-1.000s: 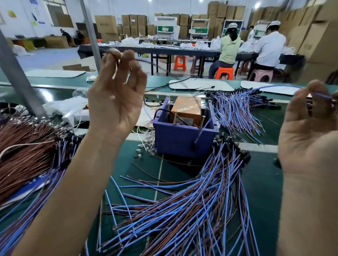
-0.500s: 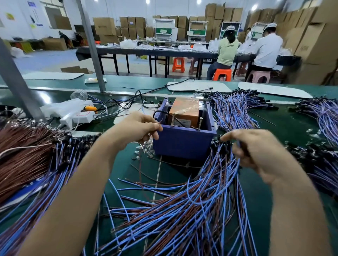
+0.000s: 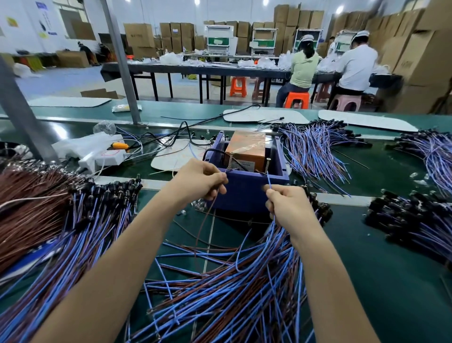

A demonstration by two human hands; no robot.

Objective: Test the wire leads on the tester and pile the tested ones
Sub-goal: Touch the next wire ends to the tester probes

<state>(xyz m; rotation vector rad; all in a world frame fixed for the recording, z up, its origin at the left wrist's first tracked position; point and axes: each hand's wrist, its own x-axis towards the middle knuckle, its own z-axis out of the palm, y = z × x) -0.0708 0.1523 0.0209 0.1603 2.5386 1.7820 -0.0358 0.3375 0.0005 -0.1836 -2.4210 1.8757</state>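
Since half a second ago both hands have closed in on the blue plastic tester box point(image 3: 244, 193). The left hand point(image 3: 199, 181) pinches a thin brown lead point(image 3: 208, 215) and the right hand point(image 3: 289, 208) a blue lead point(image 3: 269, 180). Each tip is seemingly at a threaded screw post point(image 3: 229, 161), though contact is hard to see. The pile of leads point(image 3: 232, 289) lies just below.

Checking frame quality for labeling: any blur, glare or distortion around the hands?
Head view: left hand on the brown wire and right hand on the blue wire are sharp; glare streaks the green belt far left; ceiling lights blow out; fisheye tilts the metal post; far-right boxes smear.
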